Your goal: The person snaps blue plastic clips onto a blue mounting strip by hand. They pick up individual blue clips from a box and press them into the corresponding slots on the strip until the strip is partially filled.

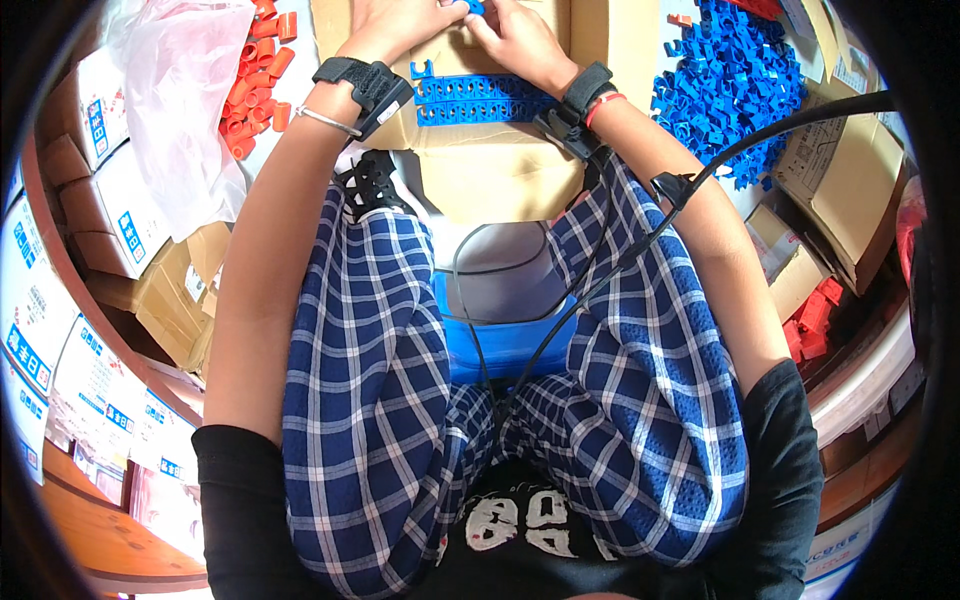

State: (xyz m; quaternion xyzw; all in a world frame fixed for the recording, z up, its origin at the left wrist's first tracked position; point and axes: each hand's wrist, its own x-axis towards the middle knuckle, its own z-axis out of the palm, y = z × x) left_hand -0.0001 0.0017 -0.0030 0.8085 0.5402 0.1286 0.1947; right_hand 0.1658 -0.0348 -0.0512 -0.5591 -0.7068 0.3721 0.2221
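My left hand (402, 22) and my right hand (528, 42) meet at the top edge of the head view, above an open cardboard box (605, 60). Between their fingertips is a small blue plastic clip (474, 7), pinched from both sides and partly cut off by the frame. Below the hands, rows of blue pipe clips (480, 100) lie joined side by side in the box. A single clip sticks up at the rows' left end. Dark straps circle both wrists.
Loose blue clips (735, 95) form a big heap to the right. Orange pipe couplings (255, 95) lie left, beside a clear plastic bag (185, 130). White cartons (110, 215) stack at far left. A black cable (770, 125) crosses my right arm.
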